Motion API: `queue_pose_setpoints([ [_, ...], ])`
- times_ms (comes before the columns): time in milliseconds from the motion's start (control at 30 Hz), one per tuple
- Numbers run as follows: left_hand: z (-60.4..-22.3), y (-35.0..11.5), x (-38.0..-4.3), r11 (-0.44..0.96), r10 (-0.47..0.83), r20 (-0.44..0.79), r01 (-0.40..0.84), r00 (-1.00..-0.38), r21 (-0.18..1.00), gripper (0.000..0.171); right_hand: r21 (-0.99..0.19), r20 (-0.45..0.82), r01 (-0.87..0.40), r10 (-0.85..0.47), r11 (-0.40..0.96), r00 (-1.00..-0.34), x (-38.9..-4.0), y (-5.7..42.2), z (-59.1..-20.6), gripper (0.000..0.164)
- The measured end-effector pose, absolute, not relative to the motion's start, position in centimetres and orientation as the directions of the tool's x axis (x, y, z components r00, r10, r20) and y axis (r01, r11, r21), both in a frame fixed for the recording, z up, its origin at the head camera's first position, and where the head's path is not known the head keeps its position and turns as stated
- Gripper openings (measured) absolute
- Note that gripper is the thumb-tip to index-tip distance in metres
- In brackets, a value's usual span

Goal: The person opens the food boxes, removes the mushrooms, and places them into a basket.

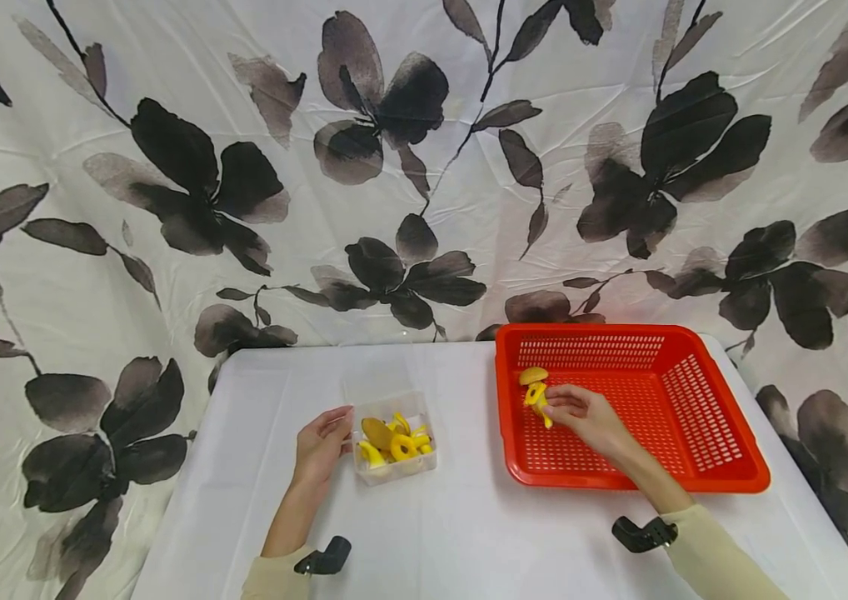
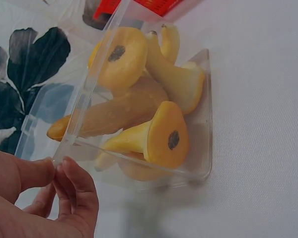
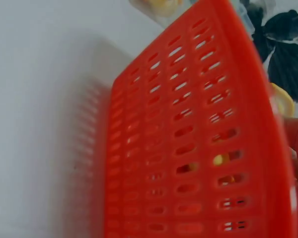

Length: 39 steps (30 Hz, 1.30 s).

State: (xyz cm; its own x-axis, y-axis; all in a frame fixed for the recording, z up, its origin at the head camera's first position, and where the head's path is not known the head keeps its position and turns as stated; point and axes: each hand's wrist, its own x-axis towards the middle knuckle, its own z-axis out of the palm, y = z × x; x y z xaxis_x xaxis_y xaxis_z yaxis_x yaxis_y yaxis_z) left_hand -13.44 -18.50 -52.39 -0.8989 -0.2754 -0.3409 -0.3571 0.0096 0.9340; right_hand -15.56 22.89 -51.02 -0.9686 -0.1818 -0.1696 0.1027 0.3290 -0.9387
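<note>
My left hand (image 1: 322, 446) pinches the rim of a clear plastic box (image 2: 207, 124) between thumb and finger, at the box's left side. Inside the box lie several yellow mushroom-like pieces (image 2: 168, 135), some trumpet-shaped with a dark patch on the flat end, along with a long tan-yellow one (image 2: 124, 111). Over the left part of the red basket (image 1: 694, 454), my right hand (image 1: 581, 415) holds a small yellow piece (image 1: 536, 395) at its fingertips. Close beyond it is a rounded yellow cap (image 1: 533, 376). In the right wrist view the basket wall hides most of that hand.
A white cloth covers the table (image 1: 244, 400), with box at centre and basket at right. Behind hangs a curtain (image 1: 469, 208) printed with dark flowers. The box's clear lid (image 1: 379, 371) stands raised at its back. The basket's slotted walls rise around the right hand.
</note>
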Motion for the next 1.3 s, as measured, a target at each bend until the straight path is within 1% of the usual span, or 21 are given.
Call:
queue_pose_setpoints([
  [233,-52.4,-18.3,-13.6,0.016,-0.275,-0.333,-0.351,-0.902,0.936,0.034,-0.914,-0.221,0.112,-0.246,0.389,-0.944,-15.4,23.6,-51.9,0.038],
  [533,-52.3,-18.1,-13.7,0.024,-0.28,-0.336,-0.356,-0.899,0.934,0.032,-0.873,-0.252,0.078,-0.308,0.482,-0.918,-15.7,23.6,-52.5,0.026],
  [633,-52.4,-18.0,-13.7,0.03,-0.282,-0.34,-0.363,-0.897,0.931,0.031,-0.861,-0.272,0.079,-0.325,0.503,-0.906,-16.0,23.5,-52.9,0.022],
  [767,-52.5,-18.0,-13.7,0.033,-0.283,-0.337,-0.361,-0.898,0.932,0.032,-0.851,-0.309,0.103,-0.331,0.515,-0.892,-16.3,23.4,-53.2,0.02],
  [900,-52.5,-18.0,-13.7,0.032,-0.283,-0.338,-0.361,-0.898,0.932,0.033,-0.85,-0.305,0.1,-0.327,0.517,-0.895,-16.3,23.4,-53.2,0.02],
  [1300,-52.4,-18.4,-13.6,0.008,-0.278,-0.337,-0.353,-0.9,0.936,0.035,-0.774,-0.214,-0.033,-0.31,0.633,-0.926,-16.4,23.4,-51.6,0.007],
])
